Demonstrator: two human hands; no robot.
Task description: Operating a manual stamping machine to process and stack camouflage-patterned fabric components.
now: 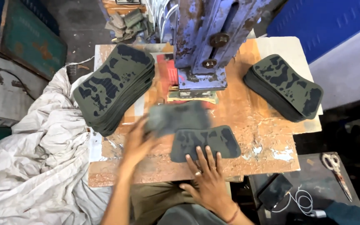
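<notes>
Head view, looking straight down on a scuffed orange bench (246, 121). Left hand (136, 143) blurred mid-swing, grip pinched on a dark camo-print piece (178, 117), held just above the bench in front of the blue press (205, 41). Right hand (207, 175) flat and released, fingers spread, pressing down the near edge of a second camo piece (207, 142) lying flat on the bench. Tall stack of same pieces (115, 87) on the left, shorter stack (284, 85) on the right. Crumpled white sheet (38, 158) off the left side, scissors (336, 168) and a dark phone with white cable (275, 191) on a lower surface at right. Pieces probably thin, light, floppy-ish padded fabric. Best taken at an edge or corner, not fragile, not slippery by the look.
</notes>
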